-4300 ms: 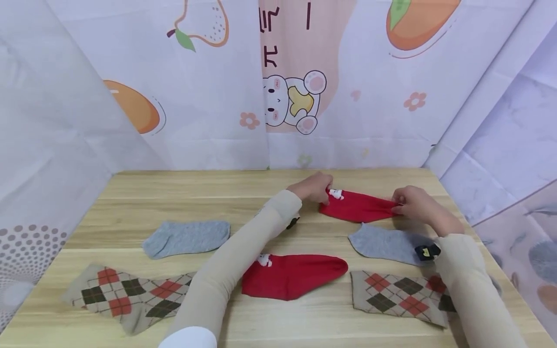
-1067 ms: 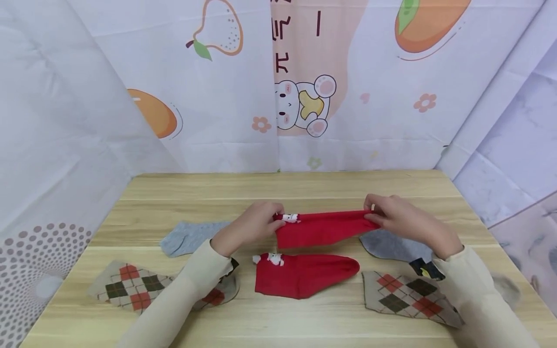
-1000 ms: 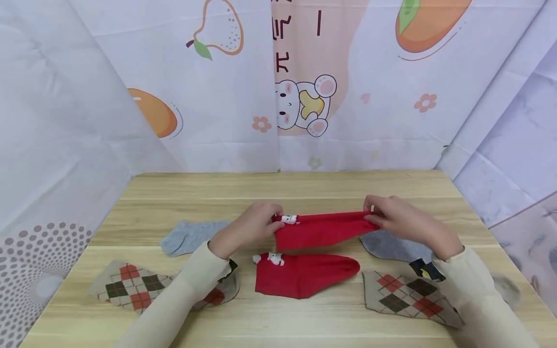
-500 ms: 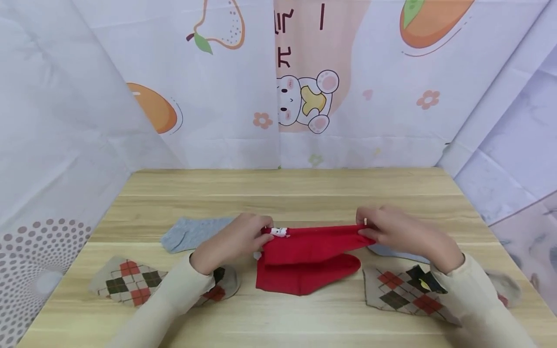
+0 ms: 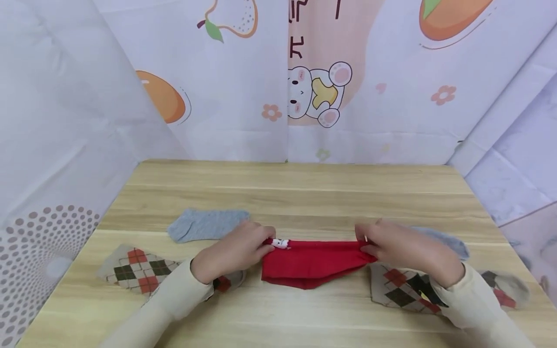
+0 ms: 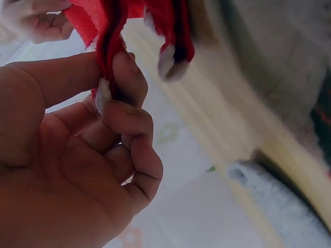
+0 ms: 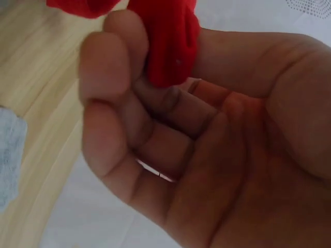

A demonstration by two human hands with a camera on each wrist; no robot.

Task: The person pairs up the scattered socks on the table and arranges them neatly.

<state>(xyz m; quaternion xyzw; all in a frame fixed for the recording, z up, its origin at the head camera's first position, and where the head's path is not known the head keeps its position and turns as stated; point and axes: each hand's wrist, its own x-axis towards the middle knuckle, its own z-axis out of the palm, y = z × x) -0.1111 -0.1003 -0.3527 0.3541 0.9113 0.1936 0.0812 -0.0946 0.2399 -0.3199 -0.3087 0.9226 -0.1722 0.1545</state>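
A red sock (image 5: 319, 256) with a white animal figure at its cuff is stretched sideways between both hands. The left hand (image 5: 237, 249) pinches its cuff corner between thumb and fingers. At the toe end, the right hand (image 5: 404, 246) pinches the fabric. Directly beneath lies a second red sock (image 5: 304, 284), mostly covered by the held one. In the left wrist view, the lower sock's cuff (image 6: 178, 51) shows apart from the held cuff (image 6: 109, 36). The right wrist view shows the held toe (image 7: 170, 57) between thumb and fingertips.
On the wooden table (image 5: 278, 319), a grey sock (image 5: 209, 224) lies behind the left hand, another grey sock (image 5: 448, 239) behind the right. Argyle socks lie at left (image 5: 139, 270) and right (image 5: 396, 290), partly under the forearms. A printed curtain (image 5: 217, 106) stands behind.
Both hands brought the red sock from the back right towards the front and left, then lowered it over the other red sock. The view has tilted down slightly.
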